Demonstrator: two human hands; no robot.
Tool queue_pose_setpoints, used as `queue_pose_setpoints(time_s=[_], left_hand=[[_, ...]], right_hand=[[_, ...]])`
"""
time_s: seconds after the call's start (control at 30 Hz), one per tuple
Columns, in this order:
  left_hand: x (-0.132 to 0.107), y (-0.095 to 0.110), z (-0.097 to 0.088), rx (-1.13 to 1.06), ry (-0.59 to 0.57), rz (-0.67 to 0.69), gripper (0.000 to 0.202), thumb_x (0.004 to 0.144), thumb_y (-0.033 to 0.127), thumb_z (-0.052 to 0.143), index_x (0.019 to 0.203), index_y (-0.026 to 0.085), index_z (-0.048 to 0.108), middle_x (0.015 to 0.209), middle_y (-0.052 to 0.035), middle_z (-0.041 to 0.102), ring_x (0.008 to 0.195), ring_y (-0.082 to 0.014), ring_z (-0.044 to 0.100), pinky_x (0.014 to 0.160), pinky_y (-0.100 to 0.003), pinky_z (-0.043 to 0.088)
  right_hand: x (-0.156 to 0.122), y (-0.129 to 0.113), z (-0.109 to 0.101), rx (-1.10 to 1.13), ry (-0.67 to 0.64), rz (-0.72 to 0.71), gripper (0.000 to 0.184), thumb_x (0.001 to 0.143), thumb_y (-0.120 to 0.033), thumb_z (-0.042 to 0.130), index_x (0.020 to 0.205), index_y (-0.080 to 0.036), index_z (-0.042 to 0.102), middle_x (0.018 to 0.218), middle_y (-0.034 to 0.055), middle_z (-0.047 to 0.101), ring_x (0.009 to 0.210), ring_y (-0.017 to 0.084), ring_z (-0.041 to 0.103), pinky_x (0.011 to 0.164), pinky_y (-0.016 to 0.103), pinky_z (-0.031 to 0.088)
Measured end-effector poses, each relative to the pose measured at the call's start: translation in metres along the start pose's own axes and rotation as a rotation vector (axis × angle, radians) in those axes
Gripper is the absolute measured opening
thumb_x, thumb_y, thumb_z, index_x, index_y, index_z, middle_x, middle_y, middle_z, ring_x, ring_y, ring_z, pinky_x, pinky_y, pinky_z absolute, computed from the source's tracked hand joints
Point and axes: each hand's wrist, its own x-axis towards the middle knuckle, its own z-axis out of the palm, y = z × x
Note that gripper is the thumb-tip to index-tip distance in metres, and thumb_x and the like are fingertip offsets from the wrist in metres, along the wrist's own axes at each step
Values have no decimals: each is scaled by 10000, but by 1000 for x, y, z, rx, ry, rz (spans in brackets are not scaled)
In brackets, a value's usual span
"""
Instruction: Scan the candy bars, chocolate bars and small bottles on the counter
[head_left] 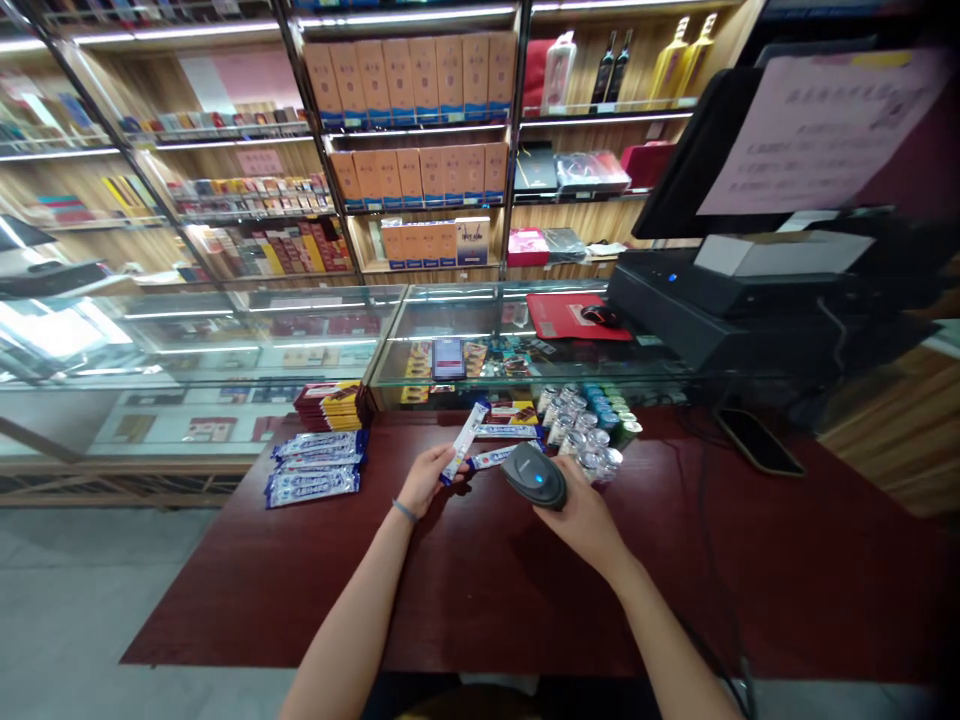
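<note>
A person's left hand (427,478) pinches one white-and-blue packet (463,442) between thumb and fingers (437,470), while the right hand (581,515) grips a black handheld scanner (534,476), its blue light lit, with the fingers curled around its body, partly hidden. The two hands are close together, with the packet's lower end just beside the scanner's nose, not touching it, above a dark red surface (420,600).

That surface runs well past both hands toward its near edge, and its left edge drops off to a grey floor (97,600). Two more packets (504,431) lie just beyond the hands. A blue-wrapped stack (315,466) sits to the left, near the surface's left edge, with at least three packets showing, and a pile of yellow-and-red boxes (326,405) stands behind it. A cluster of small clear jars (577,440), too crowded to count, stands just past the right hand.

One phone (757,442) lies well to the right, near a black cable (705,530). Along the far edge runs a glass display case (525,340) with a red mat (577,315) and one mouse (600,316) on top. A black register (712,290) stands to the right under one monitor (697,150), and behind everything rise shelves (420,130) of boxed goods and bottles.
</note>
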Motion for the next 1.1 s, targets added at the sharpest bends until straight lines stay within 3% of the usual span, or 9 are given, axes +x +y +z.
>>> queue_pose_setpoints(time_s=[0.23, 0.4, 0.47, 0.57, 0.67, 0.77, 0.87, 1.0, 1.1], left_hand=[[5, -7, -4, -32, -1, -14, 398, 820, 417, 754, 1066, 107, 707, 1007, -127, 730, 779, -143, 697, 647, -221, 573], [10, -1, -1, -8, 80, 5, 396, 863, 434, 693, 1086, 107, 696, 1011, -127, 732, 769, -152, 699, 644, -241, 568], [11, 12, -4, 95, 114, 87, 399, 861, 428, 686, 1116, 121, 698, 1000, -104, 739, 782, -164, 703, 672, -258, 561], [6, 42, -19, 401, 170, 319, 357, 874, 378, 660, 1154, 160, 704, 1006, -75, 751, 870, -195, 703, 779, -299, 551], [-14, 70, -51, 771, 283, 520, 274, 891, 300, 623, 1126, 197, 718, 1099, -72, 744, 991, -217, 686, 916, -339, 524], [-44, 86, -96, 1081, 397, 629, 265, 916, 281, 586, 1147, 218, 699, 1116, -70, 734, 1031, -228, 669, 948, -365, 516], [-71, 95, -147, 1269, 376, 722, 277, 949, 273, 537, 1189, 219, 665, 1174, -80, 709, 1107, -225, 643, 999, -383, 498], [-90, 101, -209, 1438, 325, 715, 259, 956, 288, 529, 1159, 226, 678, 1186, -90, 703, 1153, -227, 624, 1052, -419, 474], [-92, 101, -241, 1524, 307, 634, 247, 945, 264, 527, 1130, 229, 687, 1167, -89, 711, 1157, -227, 622, 1095, -465, 433]], right_hand=[[3, -1, 6, -30, 1, -22, 342, 800, -238, 594, 1137, -247, 542, 1138, 64, 566, 1030, 236, 644, 863, 331, 534], [6, 1, 6, -27, 21, -65, 343, 818, -262, 597, 1157, -241, 550, 1135, 70, 568, 1046, 245, 633, 882, 346, 531], [9, 0, 8, -20, 21, -78, 315, 830, -270, 594, 1142, -241, 560, 1128, 70, 568, 1039, 245, 636, 879, 348, 531], [15, -2, 14, -18, 21, -114, 347, 816, -280, 609, 1157, -247, 557, 1140, 72, 566, 1046, 251, 636, 876, 349, 530], [21, -9, 24, -18, -8, -125, 386, 808, -280, 609, 1187, -253, 540, 1174, 73, 564, 1053, 256, 638, 880, 353, 526], [24, -18, 34, -18, -49, -124, 362, 829, -292, 587, 1185, -254, 538, 1176, 71, 563, 1023, 255, 649, 875, 364, 524], [25, -27, 46, -15, -59, -133, 352, 825, -298, 573, 1173, -254, 539, 1143, 66, 574, 970, 251, 662, 821, 351, 528], [27, -35, 60, -12, -45, -153, 340, 788, -285, 579, 1127, -266, 554, 1094, 54, 599, 907, 243, 673, 713, 312, 525], [28, -39, 68, -3, -42, -171, 321, 786, -286, 582, 1105, -270, 550, 1098, 53, 604, 892, 241, 675, 687, 307, 523]])
